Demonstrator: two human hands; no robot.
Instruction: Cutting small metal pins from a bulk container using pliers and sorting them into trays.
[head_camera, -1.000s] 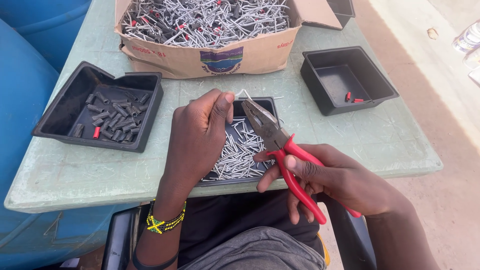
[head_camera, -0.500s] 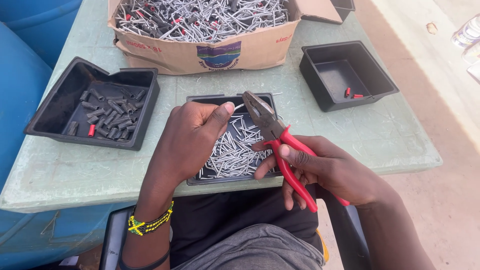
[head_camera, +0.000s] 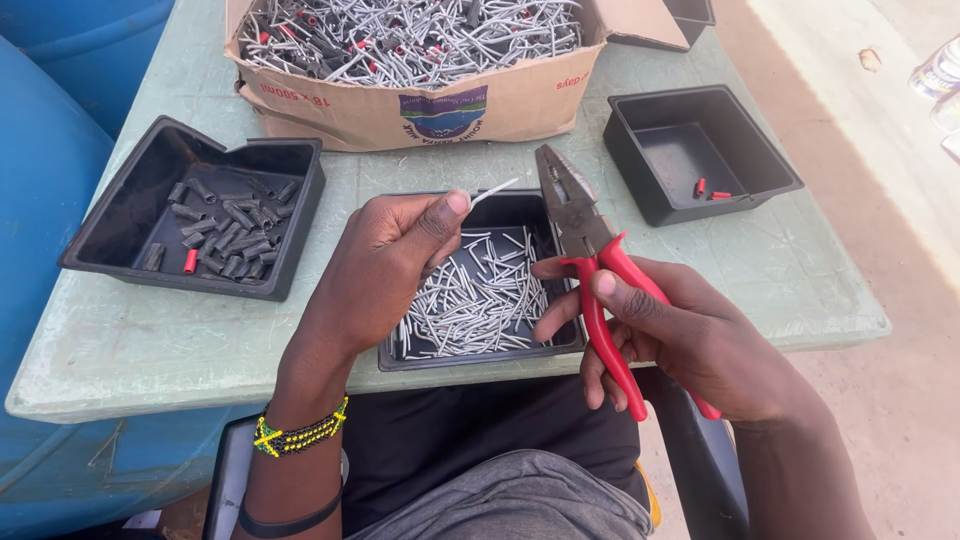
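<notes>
My left hand (head_camera: 385, 265) hovers over the middle black tray (head_camera: 480, 357) and pinches a thin pale wire piece (head_camera: 495, 190) between thumb and finger, its tip sticking out to the right. My right hand (head_camera: 690, 335) grips red-handled pliers (head_camera: 585, 255) with the jaws pointing up and away, a short gap from the wire's tip. The middle tray is filled with several short bare wire pieces (head_camera: 480, 295).
An open cardboard box (head_camera: 440, 105) heaped with grey and red wires stands at the back. A black tray (head_camera: 130, 215) at the left holds grey sleeves and one red one. Another black tray (head_camera: 700, 150) at the right holds two small red bits. A blue barrel (head_camera: 40, 190) stands left.
The pliers have come off the wire and moved slightly right. My left hand has turned and now holds the wire piece out, clear of the jaws. The camera has come closer.
</notes>
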